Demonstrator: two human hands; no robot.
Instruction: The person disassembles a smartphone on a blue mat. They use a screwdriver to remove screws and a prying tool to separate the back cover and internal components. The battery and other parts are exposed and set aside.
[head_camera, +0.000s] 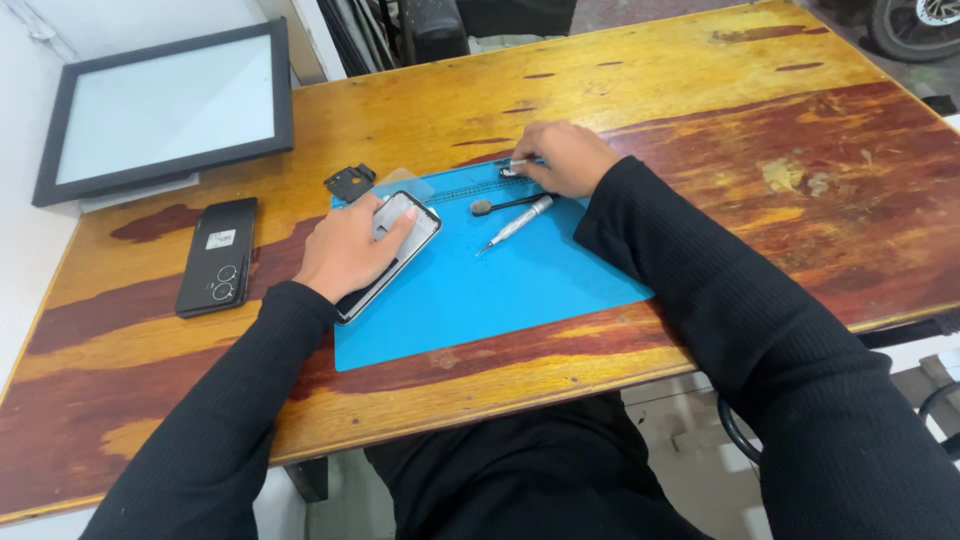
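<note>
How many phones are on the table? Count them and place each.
2. One phone lies on the blue mat under the left hand; a black phone lies face down left of the mat.

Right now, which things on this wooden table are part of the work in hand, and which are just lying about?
In hand:
- left hand resting on the grey-screened phone
- right hand at a small part, too small to identify, on the blue rubber mat
- silver precision screwdriver
- black-handled brush

Lying about:
- black phone lying back-up
- black-framed panel
- small black component
</note>
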